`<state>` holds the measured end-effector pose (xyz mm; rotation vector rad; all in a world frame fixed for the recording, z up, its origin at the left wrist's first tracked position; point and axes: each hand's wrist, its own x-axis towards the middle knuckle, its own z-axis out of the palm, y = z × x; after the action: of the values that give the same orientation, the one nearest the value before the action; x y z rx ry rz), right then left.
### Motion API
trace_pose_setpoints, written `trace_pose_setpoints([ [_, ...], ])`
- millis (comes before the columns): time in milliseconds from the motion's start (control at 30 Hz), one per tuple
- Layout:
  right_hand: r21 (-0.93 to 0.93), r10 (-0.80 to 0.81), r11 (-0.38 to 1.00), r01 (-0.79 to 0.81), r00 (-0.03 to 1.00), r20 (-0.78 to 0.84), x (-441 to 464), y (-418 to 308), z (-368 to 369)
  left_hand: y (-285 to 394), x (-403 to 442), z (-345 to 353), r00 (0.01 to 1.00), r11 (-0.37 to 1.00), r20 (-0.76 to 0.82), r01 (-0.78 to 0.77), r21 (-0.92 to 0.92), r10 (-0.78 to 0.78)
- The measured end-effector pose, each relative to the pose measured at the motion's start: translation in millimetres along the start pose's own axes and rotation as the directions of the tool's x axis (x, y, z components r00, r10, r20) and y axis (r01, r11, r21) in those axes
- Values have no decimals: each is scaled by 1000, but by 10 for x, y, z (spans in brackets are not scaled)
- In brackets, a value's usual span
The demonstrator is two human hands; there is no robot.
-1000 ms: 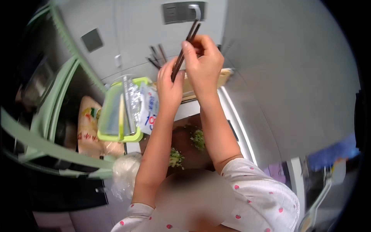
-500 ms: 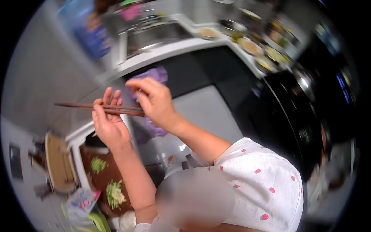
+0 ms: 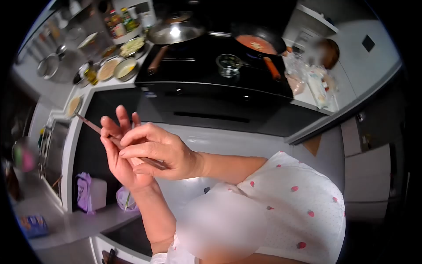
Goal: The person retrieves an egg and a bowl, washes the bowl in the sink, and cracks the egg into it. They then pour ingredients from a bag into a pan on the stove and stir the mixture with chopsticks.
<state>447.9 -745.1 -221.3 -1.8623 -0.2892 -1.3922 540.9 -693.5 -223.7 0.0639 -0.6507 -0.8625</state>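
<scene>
A pair of dark brown chopsticks (image 3: 90, 124) lies slanted across both hands, in the air before my body. My left hand (image 3: 125, 156) has its palm up, its thumb and fingers around the sticks and some fingertips raised. Over it, my right hand (image 3: 165, 152) is closed on the thicker ends, the fingers overlapping my left palm. The thin ends point to the upper left. Beyond stands a black stove (image 3: 189, 66) with a glass bowl (image 3: 228, 66), a lidded pan (image 3: 176, 31) and a frying pan of red sauce (image 3: 257, 44).
Plates and bowls of food (image 3: 126, 69) stand on the counter left of the stove, near bottles (image 3: 118, 24). Plastic bags (image 3: 317, 86) lie to its right. A sink (image 3: 55, 154) is at the left, and a purple-lined bin (image 3: 91, 192) stands on the floor.
The view has swung from the chopping board past the sink to the stove. My right hand, apart from my left fingers half a second ago, now overlaps my left hand on the chopsticks.
</scene>
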Motion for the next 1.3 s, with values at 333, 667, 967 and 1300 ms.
trace_pose_setpoints([
  [333,-480,119,828,-290,927,-356,-402,108,-2587,-2629,396,286,848,851,-111,524,28,-518],
  [667,-160,168,747,-645,417,-894,-815,419,-4319,-4031,643,-384,432,405,-417,901,155,-800],
  [967,-30,347,618,-786,306,-887,-740,1243,-4935,-4631,833,-397,236,257,-161,959,-121,-958],
  [1300,-422,355,301,-855,511,-783,-763,2226,-5749,-4704,944,-206,245,279,-323,958,-65,-914],
])
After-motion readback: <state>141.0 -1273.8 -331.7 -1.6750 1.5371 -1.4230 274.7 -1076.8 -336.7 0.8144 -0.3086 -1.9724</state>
